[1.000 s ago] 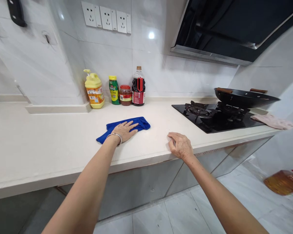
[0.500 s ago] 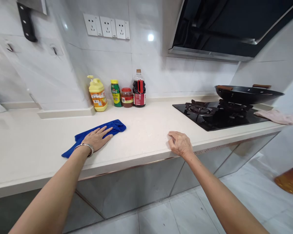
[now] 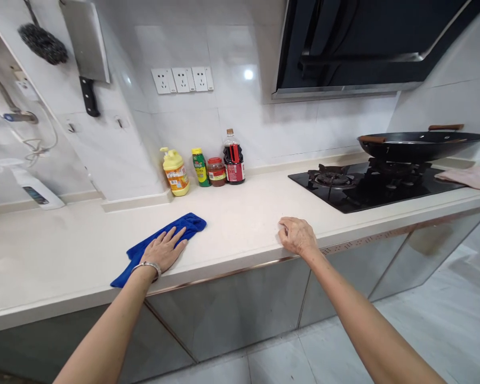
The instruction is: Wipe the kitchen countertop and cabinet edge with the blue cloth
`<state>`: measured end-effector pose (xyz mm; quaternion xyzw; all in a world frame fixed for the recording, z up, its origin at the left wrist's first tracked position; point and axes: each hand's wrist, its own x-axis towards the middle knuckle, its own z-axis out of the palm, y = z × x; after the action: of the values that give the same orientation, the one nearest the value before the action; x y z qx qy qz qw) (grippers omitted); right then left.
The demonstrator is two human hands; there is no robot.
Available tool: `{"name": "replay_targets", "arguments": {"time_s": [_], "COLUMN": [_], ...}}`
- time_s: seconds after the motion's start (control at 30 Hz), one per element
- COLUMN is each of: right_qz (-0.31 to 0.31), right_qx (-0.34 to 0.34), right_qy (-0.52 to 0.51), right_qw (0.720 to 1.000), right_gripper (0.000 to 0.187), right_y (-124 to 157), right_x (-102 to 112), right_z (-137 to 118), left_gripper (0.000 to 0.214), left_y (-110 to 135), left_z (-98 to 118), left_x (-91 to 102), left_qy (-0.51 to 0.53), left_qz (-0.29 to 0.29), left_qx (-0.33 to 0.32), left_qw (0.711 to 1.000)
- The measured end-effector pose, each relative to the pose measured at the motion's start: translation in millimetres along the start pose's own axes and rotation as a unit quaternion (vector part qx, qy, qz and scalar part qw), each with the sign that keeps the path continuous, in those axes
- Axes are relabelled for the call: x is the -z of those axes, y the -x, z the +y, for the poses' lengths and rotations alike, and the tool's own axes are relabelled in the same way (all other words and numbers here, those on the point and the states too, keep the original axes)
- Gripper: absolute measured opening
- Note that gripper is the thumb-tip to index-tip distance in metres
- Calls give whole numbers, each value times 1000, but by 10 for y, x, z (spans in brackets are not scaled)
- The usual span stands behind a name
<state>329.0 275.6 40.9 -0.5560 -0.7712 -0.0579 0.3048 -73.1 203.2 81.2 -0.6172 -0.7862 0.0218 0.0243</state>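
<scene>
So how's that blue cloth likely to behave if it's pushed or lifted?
The blue cloth is probably floppy, judging by its soft folds, so it would likely droop when lifted. It looks thin, so likely light. Pushed by the left hand lying flat on it, it may slide or bunch on the smooth-looking countertop.

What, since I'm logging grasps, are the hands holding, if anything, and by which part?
Nothing is visibly gripped: the left hand lies flat on the oblong blue fabric cloth; the loosely curled right hand shows nothing held.
</scene>
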Motion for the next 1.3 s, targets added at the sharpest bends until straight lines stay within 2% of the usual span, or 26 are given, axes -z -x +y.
{"name": "replay_targets", "arguments": {"time_s": [0.33, 0.47, 0.6, 0.73, 0.97, 1.03, 1.13, 1.3], "right_qz": [-3, -7, -12, -6, -3, 5, 15, 27], "right_qx": [-7, -9, -8, -4, 3, 4, 6, 7], "right_qy": [-15, -10, -4, 0, 4, 0, -3, -6], "right_qw": [1000, 1000, 1000, 1000, 1000, 1000, 1000, 1000], "right_gripper": [24, 24, 23, 24, 25, 26, 28, 26], "right_y": [3, 3, 4, 13, 8, 5, -4, -15], "right_x": [15, 43, 47, 43, 40, 37, 23, -22], "right_z": [-18, -35, -34, -32, -32, -26, -9, 28], "left_gripper": [67, 65, 61, 58, 54, 53, 51, 49], "left_y": [305, 469, 617, 724, 741, 706, 635, 537], "left_z": [125, 233, 395, 670, 1418, 1575, 1665, 1559], "left_x": [26, 27, 21, 10, -46, -61, -89, -170], "left_qy": [-34, -41, -47, -33, 33, 50, 61, 62], "left_qz": [-2, -1, 25, 48, 106, 118, 133, 163], "left_qx": [-1, -20, -52, -103, -244, -281, -321, -366], "left_qw": [999, 999, 997, 993, 964, 951, 936, 914]}}
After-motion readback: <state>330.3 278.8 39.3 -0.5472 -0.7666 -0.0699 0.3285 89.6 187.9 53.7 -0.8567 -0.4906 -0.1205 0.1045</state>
